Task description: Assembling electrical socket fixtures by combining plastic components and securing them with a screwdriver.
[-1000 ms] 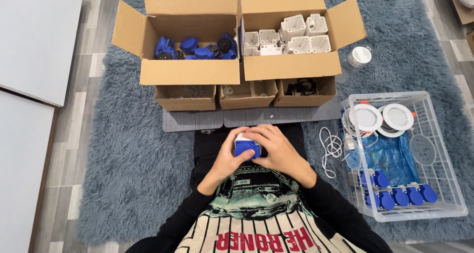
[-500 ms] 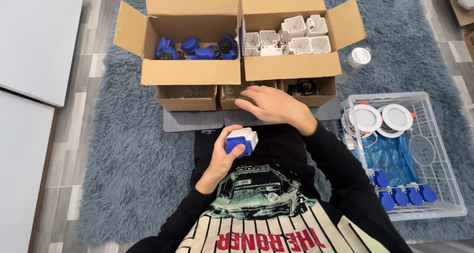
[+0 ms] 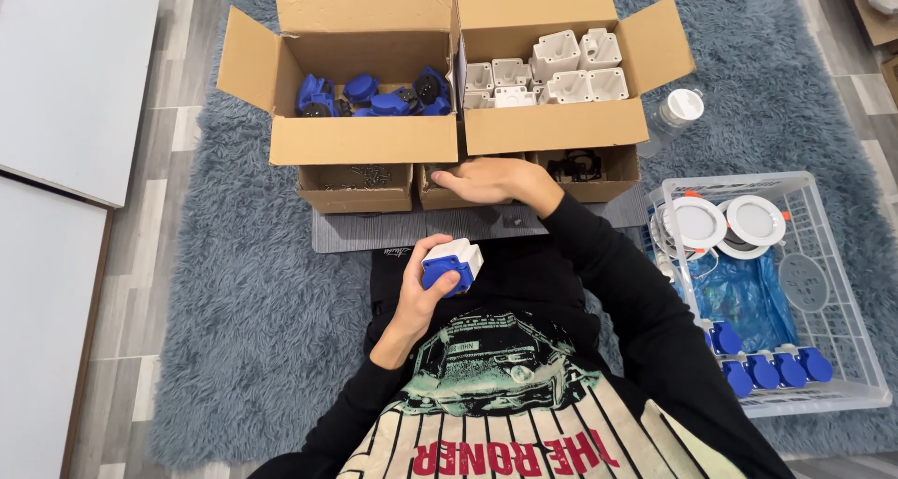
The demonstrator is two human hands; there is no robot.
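My left hand (image 3: pixel 418 297) holds a blue and white socket unit (image 3: pixel 451 265) above my lap. My right hand (image 3: pixel 491 180) reaches forward into the middle one of three small low cardboard boxes (image 3: pixel 440 195); its fingertips are inside and I cannot tell whether they grip anything. Behind these stand two large open cartons: the left carton (image 3: pixel 365 137) holds several blue socket parts (image 3: pixel 374 95), the right carton (image 3: pixel 557 123) holds several white housings (image 3: pixel 552 75).
A clear plastic crate (image 3: pixel 842 348) at my right holds white round lamps (image 3: pixel 720 222), a blue bag and a row of blue sockets (image 3: pixel 767 367). A plastic bottle (image 3: pixel 672 116) lies by the right carton. Grey shaggy rug (image 3: pixel 253 301) underneath; white panels (image 3: pixel 65 77) at left.
My right hand left the socket unit and moved forward into the small middle box. The left hand keeps hold of the unit, which stayed above my lap.
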